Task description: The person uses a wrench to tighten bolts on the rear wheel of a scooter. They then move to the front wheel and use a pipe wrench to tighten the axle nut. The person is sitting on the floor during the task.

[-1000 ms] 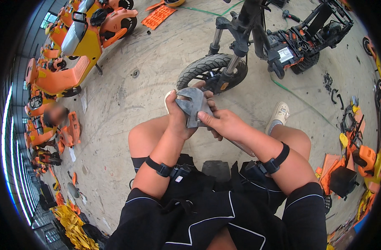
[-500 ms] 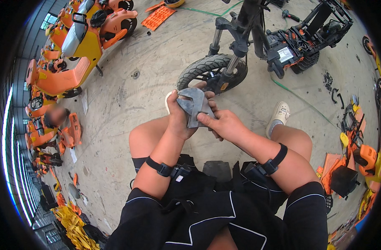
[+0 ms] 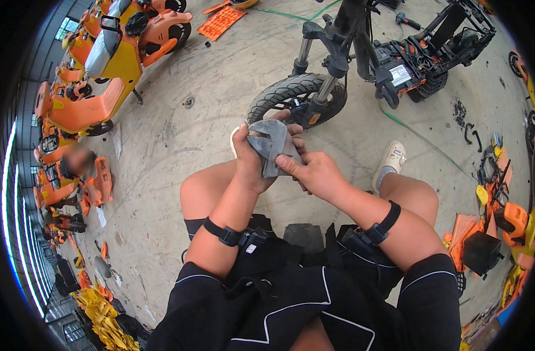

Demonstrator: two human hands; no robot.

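Observation:
Between my two hands is a flat grey notched piece (image 3: pixel 271 130) with a rounded top and a slanted slot opening on its left side; its exact kind I cannot make out. My left hand (image 3: pixel 251 162) is closed around its left side, thumb up along the edge and fingers passing behind it. On the lower right, my right hand (image 3: pixel 319 173) grips it, with the thumb pressed on the front face and the fingers mostly hidden behind. Just beyond stands the front wheel (image 3: pixel 271 96) of a stripped black two-wheeler frame (image 3: pixel 352 44), apart from the piece.
Orange and yellow scooters (image 3: pixel 109 96) line the left side, where a person (image 3: pixel 79 161) is low among them. Black brackets (image 3: pixel 471 133), loose orange panels (image 3: pixel 463 231) and a black box (image 3: pixel 482 254) lie on the right. A power tool (image 3: pixel 407 22) rests behind the frame.
The grey piece tips slightly in my hands, and my right thumb shifts a little higher on its face. Both hands keep their hold.

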